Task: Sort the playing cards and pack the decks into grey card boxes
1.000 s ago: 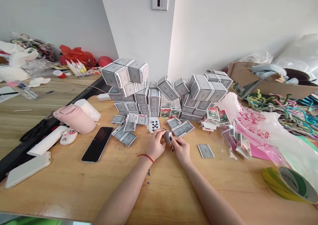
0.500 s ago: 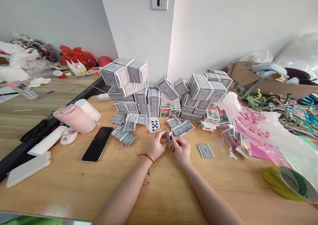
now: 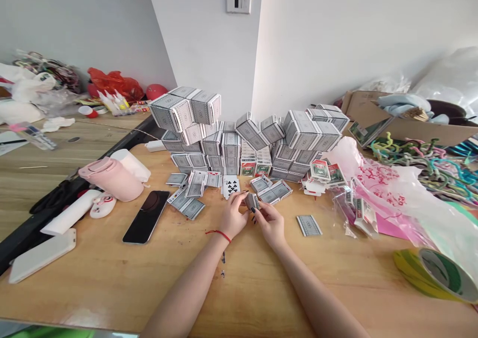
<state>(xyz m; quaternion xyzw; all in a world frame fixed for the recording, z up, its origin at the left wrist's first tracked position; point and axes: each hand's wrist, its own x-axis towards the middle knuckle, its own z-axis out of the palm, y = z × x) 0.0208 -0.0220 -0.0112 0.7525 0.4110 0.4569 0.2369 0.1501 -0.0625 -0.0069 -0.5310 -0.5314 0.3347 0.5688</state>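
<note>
Between my two hands is a grey-patterned playing card (image 3: 252, 201), held above the table; whether it is one card or more I cannot tell. My left hand (image 3: 234, 215) grips its left side, and my right hand (image 3: 272, 221) pinches its right edge with thumb and fingers. Beyond the hands lie folded cards (image 3: 275, 192) and a face-up club card (image 3: 230, 186). More cards (image 3: 187, 203) are spread to the left. One flat card (image 3: 309, 225) rests face down to the right. Behind stands a structure of card cubes (image 3: 231, 151).
A phone (image 3: 146, 217), a pink bottle (image 3: 112, 177) and a white power bank (image 3: 43, 256) lie on the left. To the right are card boxes (image 3: 320, 171), plastic wrapping (image 3: 388, 188) and a tape roll (image 3: 435, 274). A cardboard box (image 3: 396, 126) stands behind them.
The card between my hands has turned so its patterned back now faces me more. My right hand's fingers have shifted slightly left along it.
</note>
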